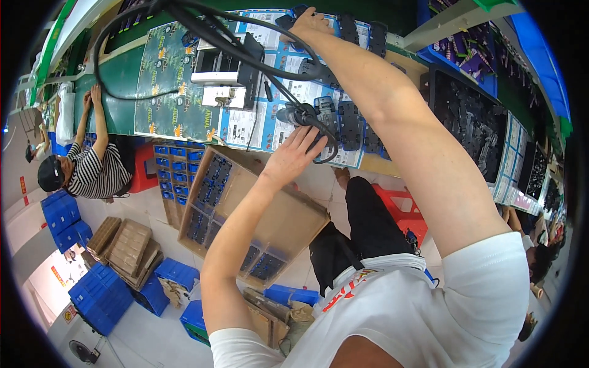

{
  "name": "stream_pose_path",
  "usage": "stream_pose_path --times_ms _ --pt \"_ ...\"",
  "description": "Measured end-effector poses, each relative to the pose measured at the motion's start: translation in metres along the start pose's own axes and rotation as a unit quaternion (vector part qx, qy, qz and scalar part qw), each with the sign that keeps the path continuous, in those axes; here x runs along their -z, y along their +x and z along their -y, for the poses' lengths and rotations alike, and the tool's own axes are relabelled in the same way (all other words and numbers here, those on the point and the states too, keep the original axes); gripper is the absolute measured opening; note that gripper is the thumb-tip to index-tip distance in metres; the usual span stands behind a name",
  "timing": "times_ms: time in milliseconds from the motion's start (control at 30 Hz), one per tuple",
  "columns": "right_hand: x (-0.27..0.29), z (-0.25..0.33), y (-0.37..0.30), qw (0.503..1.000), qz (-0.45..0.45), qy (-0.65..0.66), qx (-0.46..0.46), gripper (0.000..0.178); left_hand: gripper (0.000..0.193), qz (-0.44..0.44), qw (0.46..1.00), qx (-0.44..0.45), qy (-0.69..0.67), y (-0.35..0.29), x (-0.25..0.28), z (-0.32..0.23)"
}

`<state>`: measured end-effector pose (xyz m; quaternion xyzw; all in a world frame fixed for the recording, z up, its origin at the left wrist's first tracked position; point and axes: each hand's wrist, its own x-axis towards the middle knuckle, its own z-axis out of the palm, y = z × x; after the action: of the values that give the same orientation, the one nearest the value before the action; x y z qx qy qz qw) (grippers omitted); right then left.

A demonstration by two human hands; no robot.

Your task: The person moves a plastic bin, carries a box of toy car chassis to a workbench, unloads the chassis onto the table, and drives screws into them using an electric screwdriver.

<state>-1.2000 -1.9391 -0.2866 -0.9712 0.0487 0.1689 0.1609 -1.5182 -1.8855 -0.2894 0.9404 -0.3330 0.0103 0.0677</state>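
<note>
White shirt [405,313] cloth, with red print across the chest, lies nearest the camera, on the wearer's side of the bench machine [224,76], a white and black unit that serves here as the landmark. To the right of the machine and a little nearer the wearer, the left hand [293,158] rests with its fingers slightly parted against a black corded tool [300,115]; whether they close around it I cannot tell. Farther right and beyond the machine, the right hand [311,26] has bent fingers at a small dark part [299,11], but its grip is too hidden to judge. Rows of black parts [350,126] lie right of the machine, on printed sheets [245,130] with blue borders, whose text is too small to make out. Left of it spreads a green patterned mat [162,86] with bold yellow lettering and orange figures. A black cable [101,55] loops over and around the machine. Well to its right are a tray [434,101] heaped with black pieces and, beyond that, a blue bin [485,80] of purple items. Below it, toward the wearer, a carton [279,205] holds blue parts. Well left of it, a co-worker in a striped shirt [98,172] reaches onto the bench.
</note>
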Motion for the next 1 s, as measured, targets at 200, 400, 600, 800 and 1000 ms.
stream_pose_path --times_ms 200,400,600,800,1000 --pt "0.001 -0.015 0.005 0.999 -0.052 0.005 0.000 0.139 0.058 -0.144 0.933 0.224 -0.242 -0.007 -0.004 -0.025" --pt "0.041 -0.042 -0.075 0.946 -0.138 0.003 0.294 0.062 0.050 -0.304 0.605 0.510 -0.530 -0.018 -0.047 -0.055" --pt "0.028 -0.090 -0.112 0.933 -0.022 -0.147 0.327 0.027 0.050 -0.303 0.608 0.499 -0.538 0.017 -0.050 -0.048" --pt "0.030 -0.092 -0.089 0.930 -0.018 -0.184 0.317 0.026 0.036 -0.269 0.694 0.481 -0.464 0.035 -0.057 -0.023" --pt "0.051 -0.107 -0.079 0.932 -0.016 -0.209 0.296 0.029 0.019 -0.252 0.706 0.494 -0.440 0.054 -0.048 -0.024"
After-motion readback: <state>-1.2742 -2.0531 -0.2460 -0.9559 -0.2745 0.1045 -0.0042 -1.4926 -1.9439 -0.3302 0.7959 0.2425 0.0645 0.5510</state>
